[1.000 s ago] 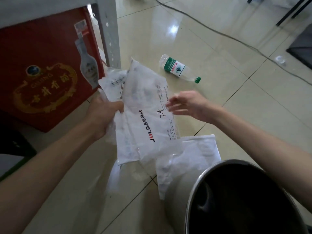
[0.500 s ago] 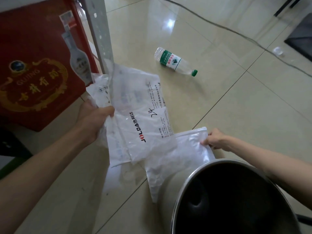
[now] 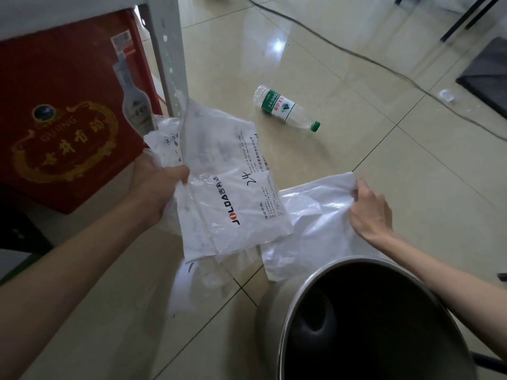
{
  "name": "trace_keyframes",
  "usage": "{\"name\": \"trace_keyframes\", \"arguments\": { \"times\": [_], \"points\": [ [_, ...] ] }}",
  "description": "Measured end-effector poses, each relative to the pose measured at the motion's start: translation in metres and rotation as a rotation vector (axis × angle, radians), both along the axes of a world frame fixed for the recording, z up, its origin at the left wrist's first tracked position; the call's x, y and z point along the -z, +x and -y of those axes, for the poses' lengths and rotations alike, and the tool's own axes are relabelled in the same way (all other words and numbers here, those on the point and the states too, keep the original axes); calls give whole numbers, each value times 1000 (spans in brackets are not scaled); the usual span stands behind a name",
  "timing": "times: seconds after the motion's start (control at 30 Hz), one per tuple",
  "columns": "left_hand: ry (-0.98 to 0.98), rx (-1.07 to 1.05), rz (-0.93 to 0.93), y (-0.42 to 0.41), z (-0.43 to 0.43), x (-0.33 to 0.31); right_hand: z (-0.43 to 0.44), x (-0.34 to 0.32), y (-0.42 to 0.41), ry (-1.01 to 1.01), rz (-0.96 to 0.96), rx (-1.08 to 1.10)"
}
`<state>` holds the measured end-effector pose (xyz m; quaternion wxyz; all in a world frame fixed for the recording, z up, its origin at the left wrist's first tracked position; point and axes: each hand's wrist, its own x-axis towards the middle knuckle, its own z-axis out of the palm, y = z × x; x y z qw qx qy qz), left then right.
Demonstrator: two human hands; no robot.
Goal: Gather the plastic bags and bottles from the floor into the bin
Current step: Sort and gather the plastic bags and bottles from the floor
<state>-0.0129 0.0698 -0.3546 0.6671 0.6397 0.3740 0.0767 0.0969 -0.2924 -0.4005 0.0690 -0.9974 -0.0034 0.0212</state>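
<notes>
Right hand (image 3: 369, 212) had dropped from the open air above the floor, where it hovered with fingers spread a second before, onto the top corner of the plain white bag (image 3: 315, 223) lying on the tiles just beyond the bin (image 3: 301, 294). Half a second earlier it was only reaching that corner; by this moment the fingers were curled and pinched on the edge, and the plastic beneath them was puckered, which suggested the bag was beginning to lift. Whether it had fully left the floor could not be told.

Left hand (image 3: 156, 187) had kept its hold throughout, closed on a bundle of bags (image 3: 227, 193) held above the floor, the printed one on top with its lower edge overlapping the white bag. Behind it stood a red box (image 3: 60, 111) beside a grey metal leg (image 3: 167, 56).

For the task, the change meant the last loose bag in view was now secured, so both hands carried plastic and the bin's open mouth sat just beside the right forearm, ready to receive it. Nothing could be made out inside the bin; its interior was dark.

Still untouched was the bottle (image 3: 285, 108), lying on its side on the tiles well apart from both hands, green cap pointing right. It would likely need a separate reach once the bags were dropped.
</notes>
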Motion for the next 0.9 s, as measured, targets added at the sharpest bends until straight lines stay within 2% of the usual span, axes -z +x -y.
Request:
{"name": "trace_keyframes", "arguments": {
  "times": [0.1,0.27,0.4,0.47,0.6,0.63,0.67,0.73,0.83,0.9],
  "points": [
    [17,-7,16,-1,1,5,-6,-3,-1,-9,125,26],
    [22,11,45,-2,-2,4,-15,-31,16,146,231,204],
    [-47,25,108,0,2,0,-56,-88,18,380,303,97],
    [-96,60,153,3,7,-8,-85,-113,5,537,167,-25],
    [-166,152,247,12,16,-26,-150,-139,-30,1161,-402,-160],
    [-192,171,265,14,18,-29,-160,-140,-35,1256,-547,-177],
    [-220,202,275,16,19,-31,-167,-138,-39,1275,-676,-206],
    [-256,244,271,18,20,-32,-175,-129,-45,1189,-849,-291],
    [-307,319,293,17,19,-30,-181,-114,-50,1108,-807,-363],
    [-307,404,325,14,21,-30,-188,-110,-51,1109,-755,-336]
  ]
}}
